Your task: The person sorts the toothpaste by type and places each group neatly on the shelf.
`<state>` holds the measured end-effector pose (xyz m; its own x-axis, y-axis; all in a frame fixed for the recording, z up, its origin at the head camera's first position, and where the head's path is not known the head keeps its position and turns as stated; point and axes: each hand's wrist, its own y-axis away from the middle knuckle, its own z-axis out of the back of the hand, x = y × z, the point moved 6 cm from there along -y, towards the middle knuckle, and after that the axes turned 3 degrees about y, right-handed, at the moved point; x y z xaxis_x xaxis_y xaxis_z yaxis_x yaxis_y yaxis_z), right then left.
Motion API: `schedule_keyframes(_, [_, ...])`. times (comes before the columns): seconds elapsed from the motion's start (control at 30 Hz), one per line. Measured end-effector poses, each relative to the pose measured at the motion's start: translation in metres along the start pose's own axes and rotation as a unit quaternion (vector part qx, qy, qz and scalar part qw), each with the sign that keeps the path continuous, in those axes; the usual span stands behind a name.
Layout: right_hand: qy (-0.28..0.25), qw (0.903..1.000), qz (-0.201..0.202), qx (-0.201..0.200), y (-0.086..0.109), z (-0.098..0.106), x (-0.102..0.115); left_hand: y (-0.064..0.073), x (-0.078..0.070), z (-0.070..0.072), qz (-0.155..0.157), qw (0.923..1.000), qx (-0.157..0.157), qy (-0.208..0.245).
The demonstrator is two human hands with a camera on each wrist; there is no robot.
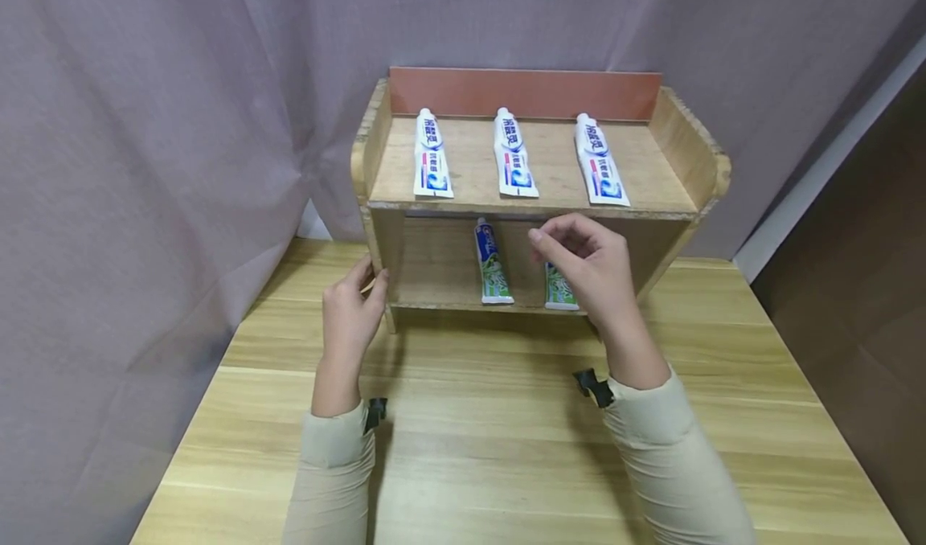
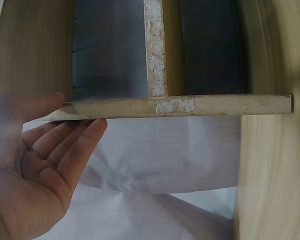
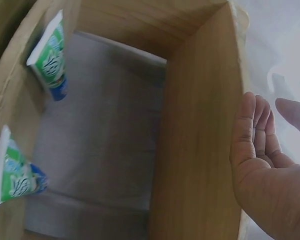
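Note:
A two-tier wooden shelf (image 1: 434, 268) stands on the table. My left hand (image 1: 350, 308) grips the front edge of its left side panel; in the left wrist view the thumb and fingers (image 2: 85, 145) lie on opposite faces of that panel (image 2: 225, 105). In front of the lower tier is my right hand (image 1: 589, 268), its fingers loosely bent and nothing held. Behind it, a green-and-blue toothpaste tube (image 1: 560, 289) is partly hidden. Another such toothpaste tube (image 1: 493, 264) lies to its left. Along the top board are three white toothpaste tubes (image 1: 434, 155) (image 1: 515, 155) (image 1: 602, 163).
A reddish-brown strip (image 1: 524, 93) backs the upper tier, between raised wooden side pieces. Grey-purple cloth (image 1: 181, 111) hangs behind and to the left. A brown surface (image 1: 854, 247) rises at the right of the wood-grain table (image 1: 477, 432).

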<state>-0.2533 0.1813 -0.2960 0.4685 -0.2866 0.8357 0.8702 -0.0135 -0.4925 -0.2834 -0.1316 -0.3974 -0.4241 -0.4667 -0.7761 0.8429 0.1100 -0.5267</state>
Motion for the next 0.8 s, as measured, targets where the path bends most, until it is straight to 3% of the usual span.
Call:
schedule_keyframes(0.4, [-0.031,0.9979,-0.044,-0.036,0.015,0.011,-0.031,-0.001,0.001,0.000,0.003,1.0000,-0.004,0.005])
schedule_keyframes(0.63, [-0.022,0.9953,-0.085,-0.041,0.032,0.020,-0.056,-0.001,0.002,-0.001,0.004,0.9999,-0.001,0.010])
schedule_keyframes(0.8, [-0.052,0.9920,-0.106,-0.044,0.043,0.023,-0.074,0.000,0.002,-0.001,0.000,1.0000,-0.003,0.008])
